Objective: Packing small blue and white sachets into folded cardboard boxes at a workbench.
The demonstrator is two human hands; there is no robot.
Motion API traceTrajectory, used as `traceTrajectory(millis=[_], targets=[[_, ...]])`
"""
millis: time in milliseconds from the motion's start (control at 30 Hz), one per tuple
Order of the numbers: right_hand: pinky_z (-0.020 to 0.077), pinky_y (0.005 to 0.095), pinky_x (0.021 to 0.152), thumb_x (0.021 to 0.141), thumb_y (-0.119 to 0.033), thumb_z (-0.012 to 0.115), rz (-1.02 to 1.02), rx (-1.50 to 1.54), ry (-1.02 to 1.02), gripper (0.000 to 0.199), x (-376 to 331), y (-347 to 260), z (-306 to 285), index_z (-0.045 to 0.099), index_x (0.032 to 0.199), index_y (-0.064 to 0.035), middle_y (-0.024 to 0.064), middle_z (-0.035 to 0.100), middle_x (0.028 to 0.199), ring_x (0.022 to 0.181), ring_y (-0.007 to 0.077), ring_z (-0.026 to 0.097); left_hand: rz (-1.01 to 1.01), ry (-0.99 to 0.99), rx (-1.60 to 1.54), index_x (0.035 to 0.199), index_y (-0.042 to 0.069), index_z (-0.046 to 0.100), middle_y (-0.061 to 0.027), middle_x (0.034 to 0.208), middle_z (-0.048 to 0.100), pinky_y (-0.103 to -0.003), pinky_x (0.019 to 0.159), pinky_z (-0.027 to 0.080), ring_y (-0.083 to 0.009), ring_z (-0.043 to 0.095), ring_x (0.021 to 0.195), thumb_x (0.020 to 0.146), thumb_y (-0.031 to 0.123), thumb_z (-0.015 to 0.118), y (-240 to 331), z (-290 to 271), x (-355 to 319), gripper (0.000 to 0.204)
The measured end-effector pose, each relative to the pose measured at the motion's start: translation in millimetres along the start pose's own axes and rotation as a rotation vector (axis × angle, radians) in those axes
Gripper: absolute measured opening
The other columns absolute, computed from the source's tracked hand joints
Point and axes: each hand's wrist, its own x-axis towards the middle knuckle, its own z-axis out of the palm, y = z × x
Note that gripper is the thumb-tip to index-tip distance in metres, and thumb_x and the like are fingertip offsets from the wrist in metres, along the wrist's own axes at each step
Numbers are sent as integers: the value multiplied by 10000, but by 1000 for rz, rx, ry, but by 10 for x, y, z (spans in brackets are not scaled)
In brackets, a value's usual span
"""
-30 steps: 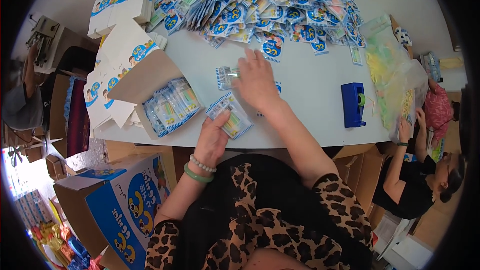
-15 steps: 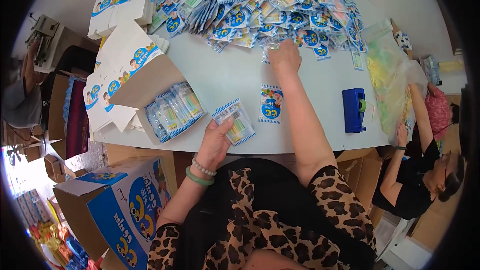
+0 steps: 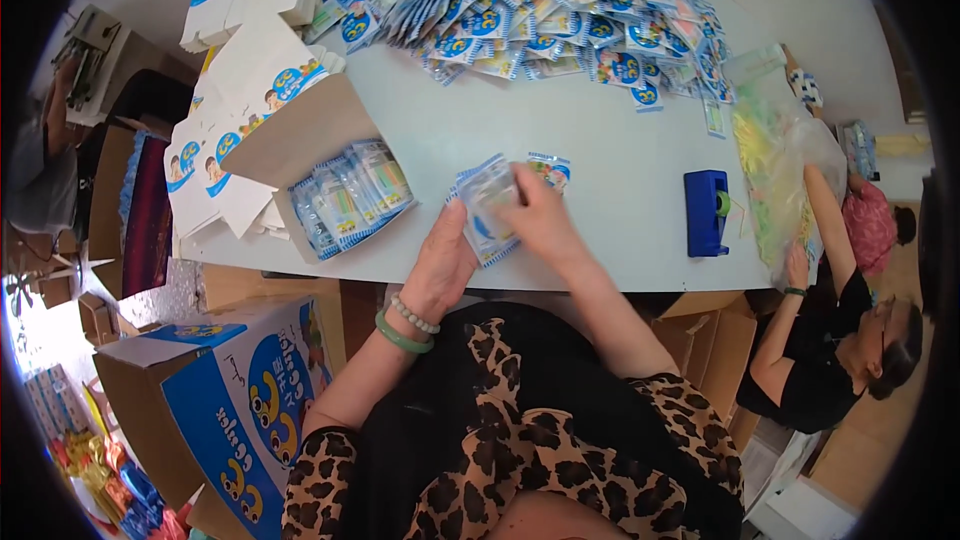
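Both hands meet on a small stack of packets (image 3: 487,208), flat blue-and-clear sachets, held just above the near edge of the white table (image 3: 620,210). Left hand (image 3: 443,265) cups the stack from below, thumb up its left side. Right hand (image 3: 545,220) clamps the top packet from the right, fingers closed over it. One loose packet (image 3: 551,170) lies on the table just behind the right hand. To the left, an open carton (image 3: 300,135) lying on its side holds a row of packets (image 3: 350,195) stood on edge. Blue tape dispenser (image 3: 707,212) sits to the right, well apart. Big heap of packets (image 3: 560,0) at the far side. Printed blue box (image 3: 225,400) on the floor, lower left. Another person (image 3: 850,330) sits at the right handling a clear bag (image 3: 780,170).
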Motion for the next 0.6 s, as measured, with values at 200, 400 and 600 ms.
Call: traceTrajectory(millis=[200,400,600], targets=[[464,361,827,787,-173,676,-418,-517,179,460,-229,-154,234,513,1174,14,165,588,1038,959,237,589,96,143,177,1241,29,511,-76,1165,604,-351,925,497,-195,595,1072,932,152,580,15,-241,54,340],[430,393,970,778,-230,706,-127,-547,561,586,736,412,-953,511,1267,26,186,586,1194,1115,302,560,65,194,123,1210,8,523,-87,1128,627,-377,904,531,-210,632,1013,940,75,532,73,-160,20,278],[350,559,988,796,-427,644,114,-830,536,563,1543,579,-1601,518,1299,-207,184,400,1398,1236,482,347,74,174,187,1194,26,539,-91,1123,638,-395,902,539,-224,643,1003,923,97,568,4,-216,27,282]])
